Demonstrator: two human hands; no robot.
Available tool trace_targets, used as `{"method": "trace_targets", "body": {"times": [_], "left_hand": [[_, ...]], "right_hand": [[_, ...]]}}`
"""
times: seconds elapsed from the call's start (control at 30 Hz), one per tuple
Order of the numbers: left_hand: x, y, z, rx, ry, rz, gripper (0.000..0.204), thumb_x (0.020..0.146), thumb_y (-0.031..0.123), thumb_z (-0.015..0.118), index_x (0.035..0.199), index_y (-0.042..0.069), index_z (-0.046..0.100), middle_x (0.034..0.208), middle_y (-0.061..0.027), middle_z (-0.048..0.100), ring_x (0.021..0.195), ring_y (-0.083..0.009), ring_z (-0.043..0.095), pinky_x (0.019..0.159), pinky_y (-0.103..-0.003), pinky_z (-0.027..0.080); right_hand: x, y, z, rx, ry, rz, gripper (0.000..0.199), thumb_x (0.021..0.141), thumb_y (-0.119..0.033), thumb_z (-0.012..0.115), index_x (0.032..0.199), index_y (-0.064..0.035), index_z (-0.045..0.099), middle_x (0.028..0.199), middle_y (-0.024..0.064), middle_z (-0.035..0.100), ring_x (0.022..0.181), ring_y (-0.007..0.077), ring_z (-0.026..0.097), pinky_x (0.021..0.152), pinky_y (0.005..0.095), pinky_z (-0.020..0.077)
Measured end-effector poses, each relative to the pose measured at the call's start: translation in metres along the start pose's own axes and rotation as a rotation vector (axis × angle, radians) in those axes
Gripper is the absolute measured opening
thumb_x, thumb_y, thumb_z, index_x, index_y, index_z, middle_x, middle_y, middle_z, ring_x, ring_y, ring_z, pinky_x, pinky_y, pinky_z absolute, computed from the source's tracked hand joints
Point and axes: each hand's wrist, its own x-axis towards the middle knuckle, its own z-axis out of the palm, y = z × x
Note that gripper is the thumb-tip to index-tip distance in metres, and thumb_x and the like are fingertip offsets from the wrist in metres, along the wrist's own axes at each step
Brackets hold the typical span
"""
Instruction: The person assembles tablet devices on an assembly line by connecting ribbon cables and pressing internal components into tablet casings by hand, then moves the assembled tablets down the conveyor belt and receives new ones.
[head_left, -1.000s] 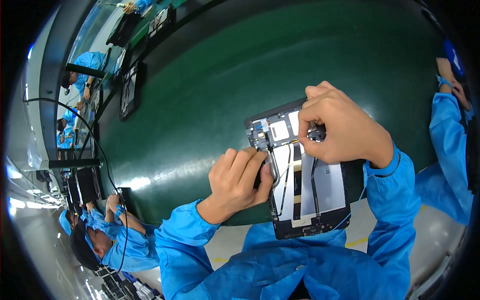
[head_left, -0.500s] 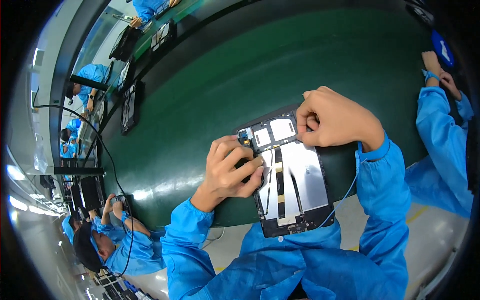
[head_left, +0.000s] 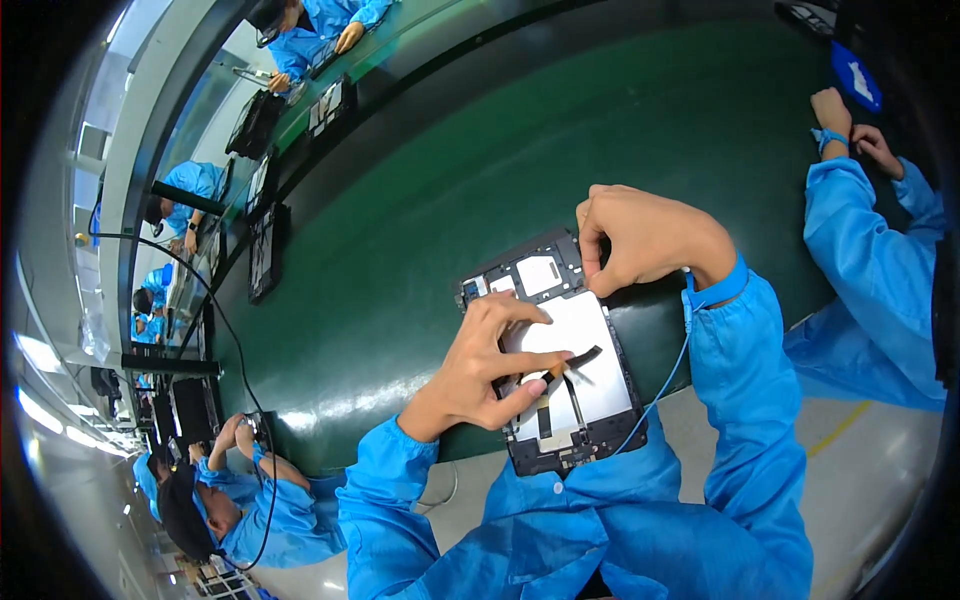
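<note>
An opened tablet (head_left: 590, 375) with a black frame, silver inner plate and small circuit boards lies at the near edge of a green belt (head_left: 480, 170). My left hand (head_left: 490, 365) rests on its left side, fingers spread over the plate, the thumb pressing near a dark flat ribbon cable (head_left: 580, 358). My right hand (head_left: 645, 240) pinches the tablet's upper right corner with closed fingertips. Whether it holds a small part there is hidden. A blue wrist strap with a cord (head_left: 690, 300) sits on my right wrist.
Other dark tablet frames (head_left: 265, 250) lie along the belt's far left. People in blue coats work at the left (head_left: 215, 500), top (head_left: 320, 30) and right (head_left: 860, 200). A black cable (head_left: 215, 320) hangs at the left.
The view has shifted so the tablet sits lower and more central. My left hand slid down from the upper boards onto the silver plate. My right hand stays at the top right corner.
</note>
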Motion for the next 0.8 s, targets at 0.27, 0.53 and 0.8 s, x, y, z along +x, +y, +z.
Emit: {"method": "trace_targets", "body": {"times": [0.27,0.53,0.8], "left_hand": [[-0.006,-0.005,0.004,-0.068,0.071,0.065,0.028,0.083,0.020,0.074,0.105,0.004,0.082,0.118,-0.0134,0.076,0.113,-0.0351,0.068,0.113,-0.058,0.049],[-0.005,-0.002,0.007,-0.042,0.174,0.140,0.027,0.083,0.019,0.074,0.103,0.003,0.080,0.104,-0.0124,0.078,0.094,-0.0336,0.073,0.099,-0.051,0.059],[0.009,0.015,0.018,0.160,0.174,0.024,0.026,0.089,0.013,0.074,0.111,0.004,0.081,0.127,-0.0149,0.076,0.089,-0.0297,0.068,0.085,-0.042,0.054]], "right_hand": [[-0.003,-0.004,-0.006,-0.040,-0.054,-0.015,0.020,0.065,-0.020,0.087,0.078,-0.0053,0.086,0.091,0.0091,0.069,0.101,0.0279,0.063,0.085,0.0385,0.0526],[0.000,0.000,-0.004,-0.066,-0.075,0.012,0.019,0.067,-0.021,0.088,0.078,-0.0050,0.086,0.092,0.0101,0.070,0.104,0.0289,0.064,0.087,0.0386,0.0535],[0.004,0.003,-0.003,-0.038,-0.080,0.017,0.017,0.068,-0.018,0.087,0.078,-0.0033,0.084,0.090,0.0118,0.072,0.097,0.0306,0.068,0.082,0.0412,0.0558]]}}
